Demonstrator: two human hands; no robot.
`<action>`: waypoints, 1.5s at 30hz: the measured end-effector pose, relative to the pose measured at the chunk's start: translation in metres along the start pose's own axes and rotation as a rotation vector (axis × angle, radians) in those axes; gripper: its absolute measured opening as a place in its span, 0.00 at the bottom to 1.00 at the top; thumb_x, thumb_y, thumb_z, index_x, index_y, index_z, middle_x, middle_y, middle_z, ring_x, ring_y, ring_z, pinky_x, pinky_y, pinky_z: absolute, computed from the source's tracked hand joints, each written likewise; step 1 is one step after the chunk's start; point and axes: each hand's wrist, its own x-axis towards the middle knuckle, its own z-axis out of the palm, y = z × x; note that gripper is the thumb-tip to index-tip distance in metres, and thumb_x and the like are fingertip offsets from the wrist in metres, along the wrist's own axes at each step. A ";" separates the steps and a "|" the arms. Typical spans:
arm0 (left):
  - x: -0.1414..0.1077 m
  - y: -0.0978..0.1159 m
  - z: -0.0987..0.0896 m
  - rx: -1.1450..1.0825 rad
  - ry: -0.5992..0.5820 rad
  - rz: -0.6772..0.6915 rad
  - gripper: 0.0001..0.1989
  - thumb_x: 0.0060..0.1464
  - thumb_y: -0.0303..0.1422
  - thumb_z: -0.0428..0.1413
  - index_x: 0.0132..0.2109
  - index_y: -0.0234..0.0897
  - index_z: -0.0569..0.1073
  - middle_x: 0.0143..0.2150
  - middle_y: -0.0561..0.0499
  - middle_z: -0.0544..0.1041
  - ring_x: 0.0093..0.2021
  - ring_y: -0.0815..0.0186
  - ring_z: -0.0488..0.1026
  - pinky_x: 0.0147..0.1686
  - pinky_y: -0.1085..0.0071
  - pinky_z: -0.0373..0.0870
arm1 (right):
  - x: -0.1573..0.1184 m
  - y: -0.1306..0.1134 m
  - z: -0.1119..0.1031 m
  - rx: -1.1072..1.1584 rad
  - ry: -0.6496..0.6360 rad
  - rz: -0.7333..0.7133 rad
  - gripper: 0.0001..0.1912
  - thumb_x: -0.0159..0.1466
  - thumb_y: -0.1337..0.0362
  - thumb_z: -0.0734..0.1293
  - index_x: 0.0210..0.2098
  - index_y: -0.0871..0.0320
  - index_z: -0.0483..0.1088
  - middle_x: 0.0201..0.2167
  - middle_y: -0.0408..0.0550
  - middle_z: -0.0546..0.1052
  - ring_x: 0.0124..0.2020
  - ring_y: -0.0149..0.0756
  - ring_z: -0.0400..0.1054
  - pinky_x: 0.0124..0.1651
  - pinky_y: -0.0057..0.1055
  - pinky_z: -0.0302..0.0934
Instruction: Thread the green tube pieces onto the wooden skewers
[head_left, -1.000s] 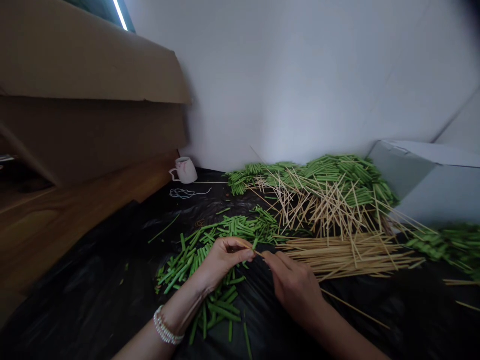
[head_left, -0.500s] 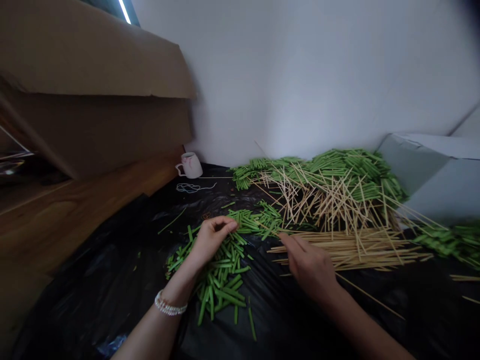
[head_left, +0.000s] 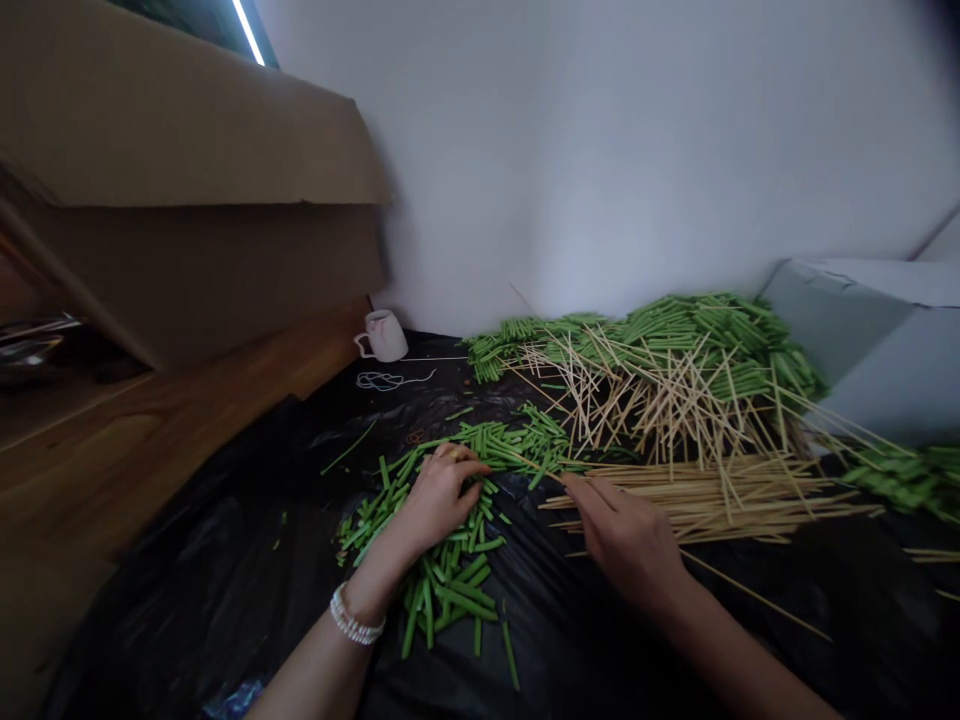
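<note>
My left hand (head_left: 446, 495), with a pearl bracelet at the wrist, is over a loose pile of cut green stalks (head_left: 457, 590). Its fingers curve down onto the pile, thumb apart from the index finger, and I see nothing held. My right hand (head_left: 630, 545) pinches a thin bamboo skewer (head_left: 536, 465) that points left toward the stalks. Beneath and beside that hand lies a bundle of bare bamboo skewers (head_left: 735, 500). Farther back, skewers loaded with green stalks (head_left: 697, 330) are heaped along the wall, their bare ends toward me.
Black plastic sheeting (head_left: 247, 560) covers the work surface. A white mug (head_left: 386, 337) and a tangle of pale string (head_left: 382, 381) are at the back left. A cardboard box (head_left: 225, 270) stands left, a light box (head_left: 885, 350) right. More green stalks (head_left: 915, 480) lie far right.
My left hand has gone from a pinch above the pile to curved fingers with the thumb apart, slightly right and lower. My right hand still holds the skewer in nearly the same place.
</note>
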 end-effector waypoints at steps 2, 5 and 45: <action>0.000 -0.001 0.002 0.054 0.005 -0.010 0.13 0.53 0.25 0.53 0.43 0.41 0.79 0.44 0.46 0.76 0.47 0.57 0.68 0.48 0.62 0.63 | 0.001 0.000 -0.001 0.006 -0.002 -0.008 0.17 0.64 0.72 0.57 0.47 0.60 0.72 0.33 0.47 0.77 0.25 0.29 0.67 0.29 0.29 0.55; 0.001 -0.002 0.003 0.083 0.008 -0.022 0.12 0.54 0.25 0.52 0.42 0.39 0.79 0.41 0.45 0.75 0.45 0.58 0.68 0.45 0.63 0.63 | 0.002 -0.001 -0.002 0.006 -0.007 -0.009 0.17 0.64 0.72 0.57 0.47 0.60 0.72 0.31 0.46 0.77 0.24 0.29 0.66 0.28 0.29 0.54; 0.005 0.026 -0.003 -1.145 0.148 -0.443 0.13 0.43 0.38 0.67 0.36 0.34 0.81 0.30 0.49 0.82 0.30 0.67 0.76 0.35 0.73 0.71 | 0.000 -0.009 0.000 0.053 -0.015 -0.047 0.18 0.64 0.73 0.56 0.48 0.62 0.71 0.28 0.45 0.74 0.24 0.30 0.64 0.29 0.30 0.51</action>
